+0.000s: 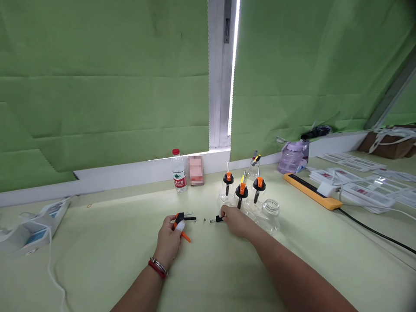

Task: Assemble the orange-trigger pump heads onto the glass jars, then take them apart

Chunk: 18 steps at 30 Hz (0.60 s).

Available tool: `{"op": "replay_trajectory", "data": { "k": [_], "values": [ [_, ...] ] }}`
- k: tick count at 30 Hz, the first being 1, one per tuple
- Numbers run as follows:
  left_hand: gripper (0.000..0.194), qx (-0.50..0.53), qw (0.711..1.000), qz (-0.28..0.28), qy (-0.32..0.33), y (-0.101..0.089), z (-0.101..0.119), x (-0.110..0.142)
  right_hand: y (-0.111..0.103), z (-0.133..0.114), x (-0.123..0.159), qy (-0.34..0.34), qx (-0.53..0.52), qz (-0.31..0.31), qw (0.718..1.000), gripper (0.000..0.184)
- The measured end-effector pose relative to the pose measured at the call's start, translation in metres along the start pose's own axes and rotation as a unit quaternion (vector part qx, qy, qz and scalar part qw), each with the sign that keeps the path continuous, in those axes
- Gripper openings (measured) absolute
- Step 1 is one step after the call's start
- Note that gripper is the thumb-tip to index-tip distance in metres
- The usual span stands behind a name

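My left hand (170,238) is closed around an orange and black trigger sprayer head (178,219). A black stem and a thin pin stick out of it to the right, and an orange lever points down. My right hand (235,220) pinches a small black plastic part (219,219) with a coil spring (212,221) at its left end. Between the hands, a tiny dark bead (204,219) lies on the table. Just behind my right hand, several clear jars (270,212) stand together. Orange and black heads (241,190) sit over some of them; my hand partly hides the group.
A water bottle (179,173) and a pink box (196,170) stand by the wall. Screwdrivers (256,158) rise from a clear holder behind the jars. To the right are a purple jug (290,158), an orange power strip (312,192) and white-framed sheets (368,195). A white cable (50,260) runs along the left.
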<state>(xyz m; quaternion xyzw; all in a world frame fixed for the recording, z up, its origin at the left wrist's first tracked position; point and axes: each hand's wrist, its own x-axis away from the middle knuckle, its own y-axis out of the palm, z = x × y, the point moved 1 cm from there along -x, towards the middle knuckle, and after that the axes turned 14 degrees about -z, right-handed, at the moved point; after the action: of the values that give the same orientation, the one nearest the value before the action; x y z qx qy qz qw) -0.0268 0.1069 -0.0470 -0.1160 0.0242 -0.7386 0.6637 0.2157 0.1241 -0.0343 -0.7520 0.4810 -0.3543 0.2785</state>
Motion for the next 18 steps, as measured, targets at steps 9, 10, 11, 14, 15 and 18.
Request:
{"op": "replay_trajectory", "data": {
  "k": [9,10,11,14,15,18],
  "values": [
    [0.038,-0.001,1.000,-0.002,0.003,0.000,0.001,0.002,-0.008,-0.011,0.005,-0.008,0.066,0.038,0.997,0.013],
    [0.038,-0.003,1.000,-0.003,0.002,0.000,0.001,0.002,-0.009,-0.012,0.006,-0.008,0.073,0.043,0.996,0.013],
    [0.038,-0.005,1.000,-0.003,0.001,0.000,0.002,0.002,-0.009,-0.013,0.006,-0.010,0.079,0.047,0.996,0.013],
    [0.040,-0.006,1.000,-0.004,-0.003,0.000,0.003,0.001,-0.010,-0.016,0.005,-0.015,0.094,0.062,0.993,0.014],
    [0.041,-0.005,1.000,-0.003,-0.005,0.000,0.003,0.001,-0.010,-0.017,0.005,-0.016,0.097,0.067,0.993,0.015],
    [0.043,-0.003,1.000,-0.001,-0.010,0.001,0.004,0.002,-0.011,-0.019,0.006,-0.024,0.105,0.072,0.992,0.016]
  ]
}}
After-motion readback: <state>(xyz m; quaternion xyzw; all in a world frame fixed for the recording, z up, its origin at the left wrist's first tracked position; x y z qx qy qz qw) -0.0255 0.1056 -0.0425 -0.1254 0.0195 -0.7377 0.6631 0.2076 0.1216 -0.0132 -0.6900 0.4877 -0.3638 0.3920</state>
